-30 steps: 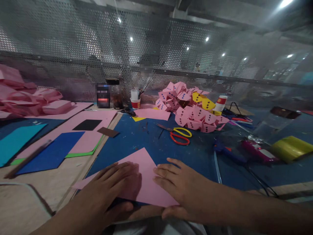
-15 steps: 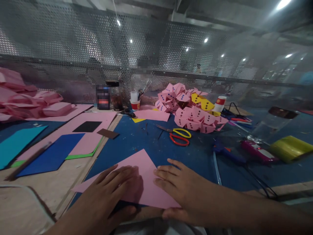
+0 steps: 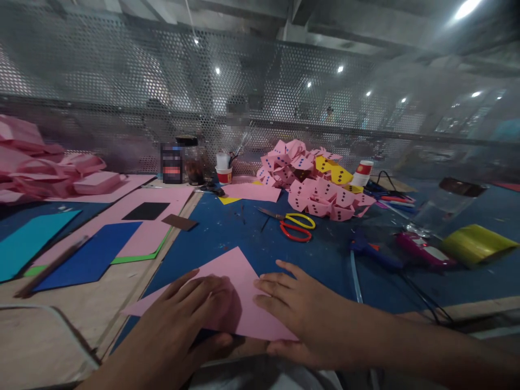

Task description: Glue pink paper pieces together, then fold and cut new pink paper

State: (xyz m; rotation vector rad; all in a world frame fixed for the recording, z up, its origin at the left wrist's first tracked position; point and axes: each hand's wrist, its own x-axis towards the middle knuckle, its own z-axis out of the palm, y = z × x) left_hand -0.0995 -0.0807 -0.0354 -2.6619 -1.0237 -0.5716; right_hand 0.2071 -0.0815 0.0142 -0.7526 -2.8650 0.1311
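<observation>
Both hands down flat on the pink sheet, nothing gripped. Left hand has its palm on the sheet's left half, right hand on the right half. Fingers are spread, with the two sets of fingertips near each other at the middle but not touching. Thumbs sit at the near edge; I can't tell if they're tucked under it.

The sheet lies at the near edge of the blue surface, one corner pointing away from me, looks folded into a triangle.

My read: the step in hand is pressing the fold flat. The next move calls for holding the sheet pinned with one hand while the other runs the crease, so the edges don't slip.

Scissors and the pile of folded pieces are well clear, further back.
</observation>
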